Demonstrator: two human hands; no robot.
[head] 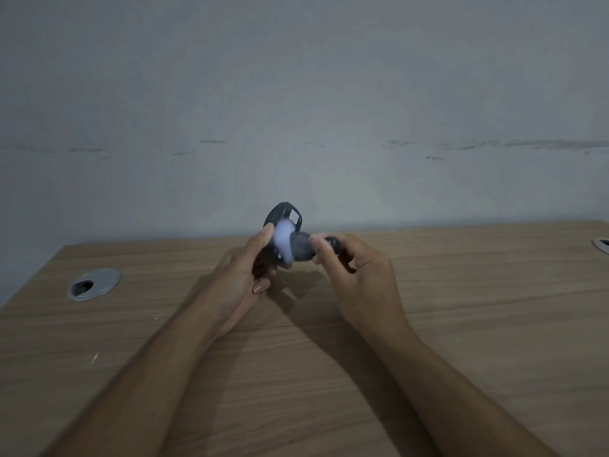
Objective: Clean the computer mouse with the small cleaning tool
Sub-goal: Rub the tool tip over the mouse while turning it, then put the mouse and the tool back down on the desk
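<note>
My left hand (245,275) holds a dark computer mouse (284,215) upright above the wooden desk (461,324), underside turned toward me, with open slots visible near its top. My right hand (356,272) grips a small dark cleaning tool (302,247) whose pale, blurred brush tip (283,237) presses against the mouse. The fingers of both hands cover the lower part of the mouse and the tool's handle.
A round grey cable grommet (93,284) sits in the desk at the left. Another grommet (602,244) shows at the right edge. A pale scuffed wall (296,94) rises right behind the desk's far edge.
</note>
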